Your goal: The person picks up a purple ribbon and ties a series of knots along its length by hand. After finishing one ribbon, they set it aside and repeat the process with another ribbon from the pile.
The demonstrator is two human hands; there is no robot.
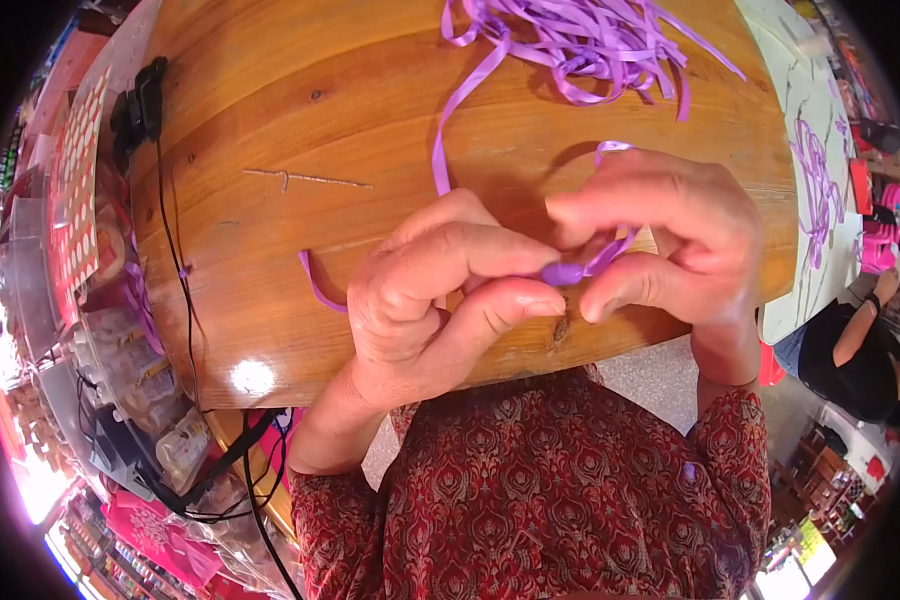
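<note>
Over the near part of the wooden table, my left hand pinches a folded or knotted bit of purple ribbon between thumb and forefinger. From this pinch the ribbon runs into the curled fingers of my right hand, and a small loop of it shows above those fingers. My right thumb and forefinger stand apart around the strip; the grip of the other fingers is partly hidden. A loose ribbon end sticks out left of my left hand. Another strand leads from behind that hand up to a ribbon heap.
A thin twisted strand lies on the wooden table. A black cable runs down its left side, beside bags and boxes. On the right, a white marbled table carries more purple ribbon. A person is beyond it.
</note>
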